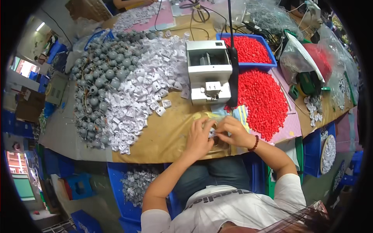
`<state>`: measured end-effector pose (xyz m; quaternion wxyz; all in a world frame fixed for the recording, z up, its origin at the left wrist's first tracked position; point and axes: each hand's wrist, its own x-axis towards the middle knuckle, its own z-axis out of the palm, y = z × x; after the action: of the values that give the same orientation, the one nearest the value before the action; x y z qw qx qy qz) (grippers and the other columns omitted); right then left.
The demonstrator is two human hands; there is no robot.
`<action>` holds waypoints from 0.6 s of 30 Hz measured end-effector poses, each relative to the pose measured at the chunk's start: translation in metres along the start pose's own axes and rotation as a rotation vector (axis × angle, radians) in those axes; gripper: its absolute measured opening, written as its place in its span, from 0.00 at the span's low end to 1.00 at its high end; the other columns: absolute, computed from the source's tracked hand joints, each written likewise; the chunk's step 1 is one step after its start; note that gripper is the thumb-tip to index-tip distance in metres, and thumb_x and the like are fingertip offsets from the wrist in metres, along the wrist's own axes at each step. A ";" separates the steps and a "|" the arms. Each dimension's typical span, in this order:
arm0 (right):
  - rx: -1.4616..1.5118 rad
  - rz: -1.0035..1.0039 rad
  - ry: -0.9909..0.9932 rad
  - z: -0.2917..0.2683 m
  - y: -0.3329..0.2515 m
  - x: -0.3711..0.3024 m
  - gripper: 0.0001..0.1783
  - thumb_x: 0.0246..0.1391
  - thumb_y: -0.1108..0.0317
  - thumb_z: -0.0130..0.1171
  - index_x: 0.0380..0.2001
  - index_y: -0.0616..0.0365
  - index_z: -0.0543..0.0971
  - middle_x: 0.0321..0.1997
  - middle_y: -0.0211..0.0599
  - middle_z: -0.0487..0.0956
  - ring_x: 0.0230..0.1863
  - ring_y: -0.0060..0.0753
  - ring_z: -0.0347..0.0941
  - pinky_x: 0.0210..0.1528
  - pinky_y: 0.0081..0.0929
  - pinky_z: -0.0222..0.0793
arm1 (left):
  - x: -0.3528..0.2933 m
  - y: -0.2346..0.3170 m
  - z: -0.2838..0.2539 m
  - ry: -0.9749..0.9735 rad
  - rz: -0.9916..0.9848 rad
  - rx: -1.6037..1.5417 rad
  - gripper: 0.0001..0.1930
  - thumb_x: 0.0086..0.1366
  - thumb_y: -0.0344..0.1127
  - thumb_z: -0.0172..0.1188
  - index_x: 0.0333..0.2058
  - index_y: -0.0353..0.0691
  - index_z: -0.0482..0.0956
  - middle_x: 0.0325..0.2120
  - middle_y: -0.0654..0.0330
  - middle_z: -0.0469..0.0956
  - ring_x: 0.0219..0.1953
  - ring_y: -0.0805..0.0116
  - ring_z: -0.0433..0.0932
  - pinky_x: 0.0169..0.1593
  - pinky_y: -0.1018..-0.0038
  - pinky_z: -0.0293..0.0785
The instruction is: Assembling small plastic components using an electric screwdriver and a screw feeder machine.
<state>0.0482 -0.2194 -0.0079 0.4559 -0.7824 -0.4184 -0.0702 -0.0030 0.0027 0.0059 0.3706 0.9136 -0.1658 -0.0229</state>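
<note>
A small white plastic part [212,133] is between my hands, close to the front edge of the table. My left hand [198,138] pinches it from the left with thumb and fingers. From the other side my right hand [236,134] meets it with closed fingertips; anything small between those fingertips is hidden. Just beyond my hands stands a white bench machine [210,73] with a metal fixture at its front. Left of it spreads a heap of white plastic parts [134,99], and right of it lies a pile of small red pieces [262,103].
Grey round parts with wires [99,75] are heaped at the far left. A blue tray [256,66] of red pieces stands behind the red pile. Below the table, a blue bin [121,194] holds grey and white parts. Plastic bags [295,58] crowd the back right.
</note>
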 end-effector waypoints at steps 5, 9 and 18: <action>-0.191 -0.149 -0.065 0.015 0.005 -0.006 0.14 0.42 0.73 0.72 0.34 0.55 0.80 0.39 0.34 0.80 0.45 0.42 0.76 0.46 0.38 0.72 | 0.004 -0.008 0.015 -0.016 -0.002 -0.051 0.41 0.53 0.28 0.68 0.68 0.44 0.67 0.64 0.45 0.63 0.68 0.40 0.59 0.71 0.53 0.60; -0.322 -0.202 -0.080 0.020 0.006 -0.010 0.16 0.44 0.69 0.71 0.38 0.54 0.80 0.43 0.35 0.79 0.50 0.44 0.76 0.50 0.40 0.72 | 0.049 -0.038 -0.051 -0.122 0.031 -0.352 0.32 0.62 0.30 0.65 0.66 0.42 0.70 0.65 0.49 0.66 0.68 0.51 0.64 0.68 0.60 0.67; -0.301 -0.057 -0.140 0.015 -0.009 -0.012 0.20 0.47 0.68 0.73 0.46 0.52 0.83 0.48 0.33 0.79 0.55 0.43 0.74 0.52 0.41 0.69 | 0.254 -0.165 -0.156 0.735 -0.236 0.060 0.22 0.64 0.28 0.55 0.58 0.40 0.79 0.60 0.39 0.73 0.66 0.44 0.68 0.68 0.58 0.64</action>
<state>0.0301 -0.2131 -0.0168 0.3012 -0.8327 -0.4559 -0.0899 0.3094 0.1369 0.0265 0.3730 0.8842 0.0838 0.2683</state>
